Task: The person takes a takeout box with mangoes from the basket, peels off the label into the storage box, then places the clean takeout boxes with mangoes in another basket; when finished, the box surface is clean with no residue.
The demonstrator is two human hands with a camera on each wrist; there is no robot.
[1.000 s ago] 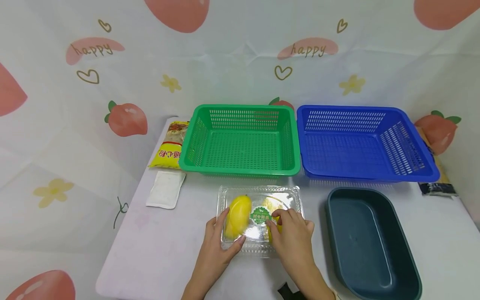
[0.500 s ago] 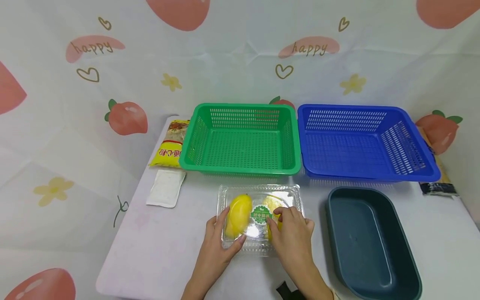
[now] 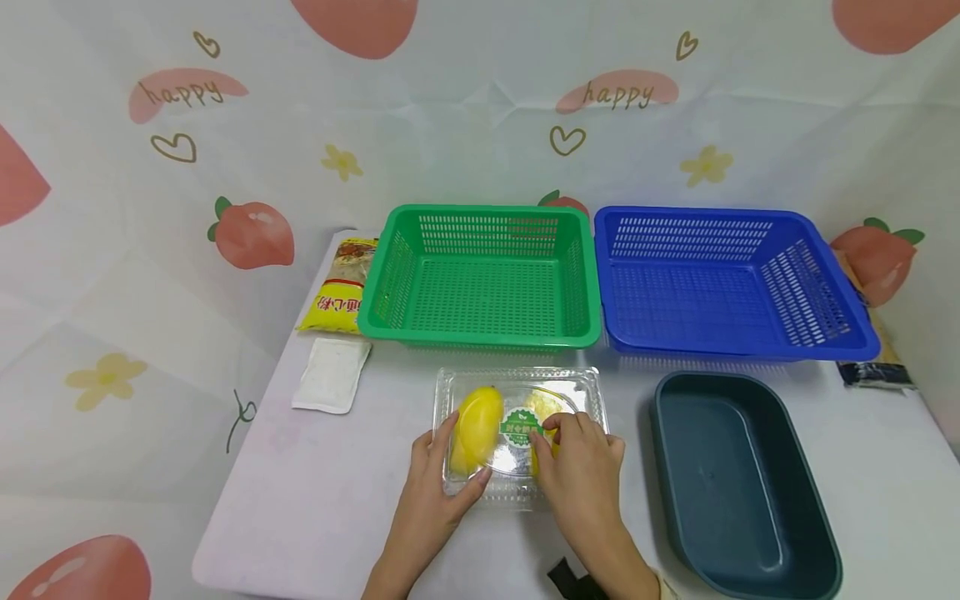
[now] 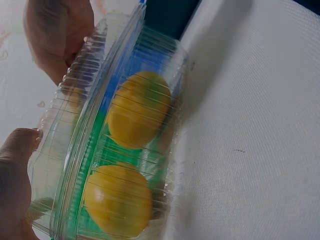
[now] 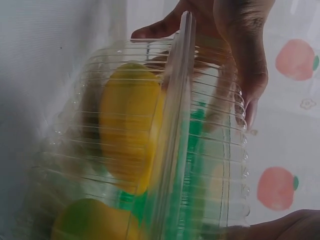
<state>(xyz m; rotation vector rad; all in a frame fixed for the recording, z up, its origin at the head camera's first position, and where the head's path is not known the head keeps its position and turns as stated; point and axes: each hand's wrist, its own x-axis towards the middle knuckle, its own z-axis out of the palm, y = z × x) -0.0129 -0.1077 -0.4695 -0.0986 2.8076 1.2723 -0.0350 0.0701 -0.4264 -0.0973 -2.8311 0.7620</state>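
Observation:
A clear plastic clamshell box lies on the table with its lid down. Two yellow mangoes, a left one and a right one, show through it. A round green-and-white sticker is on the lid's middle. My left hand holds the box's front left, its fingers along the left side and its thumb on the lid. With thumb and curled fingers, my right hand pinches the sticker's right edge, partly covering the right mango. Both mangoes also show through the box wall in the left wrist view.
Behind the box stand a green basket and a blue basket. A dark teal tub is at the right. A yellow food bag and a white packet lie left; another packet lies far right.
The right thumb and fingers shift slightly at the sticker's edge. The left hand and the box stay where they were.

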